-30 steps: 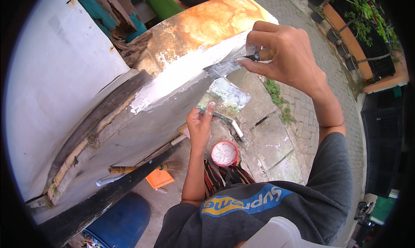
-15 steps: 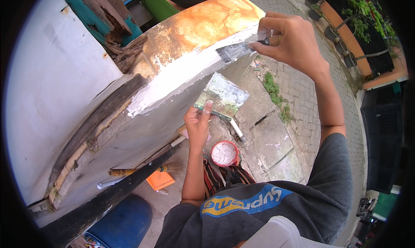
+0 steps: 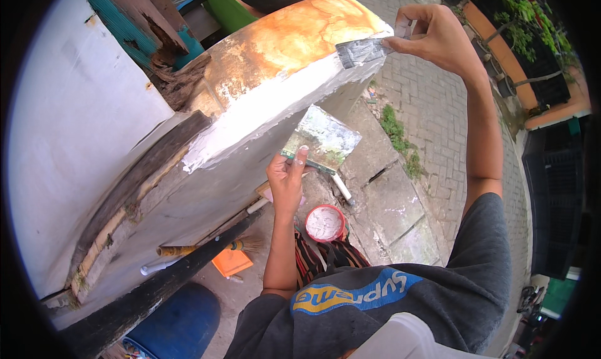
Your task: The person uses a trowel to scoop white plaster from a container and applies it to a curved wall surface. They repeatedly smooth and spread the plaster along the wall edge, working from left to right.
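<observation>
My right hand [image 3: 438, 42] pinches a putty knife [image 3: 360, 52] by its handle, which my fingers mostly hide. Its wide, smeared grey blade lies at the top edge of the wall, near the far corner. White putty [image 3: 269, 111] covers a long strip along that edge. Lower down, my left hand [image 3: 287, 178] holds a flat, square putty board [image 3: 322, 136], thumb on top and fingers underneath. Whitish and greenish smears coat the board, held apart from the wall. Below it stands a red tub [image 3: 342, 225] containing white putty.
An orange-stained slab [image 3: 288, 30] tops the wall. A dark pole [image 3: 169, 284] slants at lower left, near a brush [image 3: 178, 249], an orange piece [image 3: 231, 262] and a blue barrel [image 3: 181, 321]. Concrete slabs [image 3: 388, 202] and paving [image 3: 438, 133] lie to the right.
My right hand has moved up and to the right with the putty knife, carrying the blade along the wall's edge toward the far corner. My left hand and the board have hardly moved.
</observation>
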Demonstrator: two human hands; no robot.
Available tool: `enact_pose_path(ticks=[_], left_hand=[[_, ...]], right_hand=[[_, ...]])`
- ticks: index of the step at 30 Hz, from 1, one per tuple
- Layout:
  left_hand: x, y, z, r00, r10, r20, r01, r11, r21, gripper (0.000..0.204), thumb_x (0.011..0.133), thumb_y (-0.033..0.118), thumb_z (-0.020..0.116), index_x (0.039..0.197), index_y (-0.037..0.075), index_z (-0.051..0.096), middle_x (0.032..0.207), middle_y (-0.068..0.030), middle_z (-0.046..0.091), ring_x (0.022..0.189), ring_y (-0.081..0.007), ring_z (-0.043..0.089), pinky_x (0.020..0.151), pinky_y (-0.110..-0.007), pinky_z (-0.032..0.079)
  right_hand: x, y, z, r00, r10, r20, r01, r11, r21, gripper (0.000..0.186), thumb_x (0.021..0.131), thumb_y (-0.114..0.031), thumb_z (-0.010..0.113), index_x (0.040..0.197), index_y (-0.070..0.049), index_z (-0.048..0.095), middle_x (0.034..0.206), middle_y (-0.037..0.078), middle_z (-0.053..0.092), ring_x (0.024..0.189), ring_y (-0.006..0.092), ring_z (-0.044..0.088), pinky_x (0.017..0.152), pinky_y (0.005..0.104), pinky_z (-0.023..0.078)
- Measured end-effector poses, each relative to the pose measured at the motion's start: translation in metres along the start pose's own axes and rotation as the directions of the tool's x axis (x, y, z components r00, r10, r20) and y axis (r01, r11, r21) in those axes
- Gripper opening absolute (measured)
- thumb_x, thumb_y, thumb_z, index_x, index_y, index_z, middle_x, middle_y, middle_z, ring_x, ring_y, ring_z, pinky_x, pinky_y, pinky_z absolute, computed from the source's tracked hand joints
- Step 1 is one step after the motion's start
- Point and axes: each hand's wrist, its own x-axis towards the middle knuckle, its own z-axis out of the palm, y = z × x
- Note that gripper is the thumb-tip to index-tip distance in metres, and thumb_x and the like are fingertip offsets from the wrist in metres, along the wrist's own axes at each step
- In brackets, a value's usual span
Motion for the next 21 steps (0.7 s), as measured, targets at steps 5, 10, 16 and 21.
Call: enact_pose_path(ticks=[5, 10, 16, 21], left_hand=[[0.000, -0.001, 0.000, 1.000, 0.003, -0.016, -0.004, 1.000, -0.011, 0.017, 0.093, 0.016, 0.065, 0.095, -0.001, 0.065, 0.082, -0.0042, 0.066, 0.069, -0.0078, 0.061, 0.062, -0.026, 0.057], [0.001, 0.002, 0.001, 1.000, -0.003, -0.016, 0.003, 1.000, -0.012, 0.017, 0.093, 0.015, 0.064, 0.097, -0.001, 0.065, 0.084, -0.0051, 0.066, 0.070, -0.0081, 0.062, 0.062, -0.026, 0.057], [0.001, 0.002, 0.002, 1.000, 0.001, -0.004, -0.001, 1.000, -0.016, 0.018, 0.093, 0.015, 0.065, 0.097, -0.002, 0.064, 0.084, -0.0056, 0.066, 0.071, -0.0083, 0.062, 0.063, -0.026, 0.057], [0.000, 0.004, 0.005, 1.000, 0.013, 0.001, -0.013, 1.000, -0.015, 0.018, 0.093, 0.015, 0.064, 0.097, -0.002, 0.064, 0.083, -0.0052, 0.066, 0.070, -0.0076, 0.062, 0.063, -0.026, 0.058]], right_hand=[[0.009, -0.023, 0.018, 0.988, -0.157, -0.006, 0.157, 0.986, 0.047, 0.033, 0.066, -0.036, 0.081, 0.070, -0.006, 0.067, 0.066, 0.004, 0.065, 0.061, 0.0206, 0.061, 0.060, 0.0325, 0.046], [0.013, -0.002, 0.024, 0.955, -0.283, -0.086, 0.288, 0.956, 0.048, 0.031, 0.070, -0.029, 0.082, 0.080, -0.003, 0.068, 0.059, 0.002, 0.055, 0.049, 0.0095, 0.048, 0.048, 0.0260, 0.037], [0.018, 0.039, 0.016, 0.989, -0.150, 0.013, 0.149, 0.988, 0.046, 0.030, 0.072, -0.030, 0.082, 0.074, -0.005, 0.066, 0.059, 0.000, 0.055, 0.050, 0.0076, 0.050, 0.048, 0.0236, 0.036], [0.014, 0.054, 0.005, 0.997, -0.064, 0.037, 0.062, 0.997, 0.039, 0.031, 0.075, -0.032, 0.081, 0.072, -0.005, 0.065, 0.059, -0.003, 0.054, 0.049, 0.0041, 0.047, 0.046, 0.0211, 0.032]])
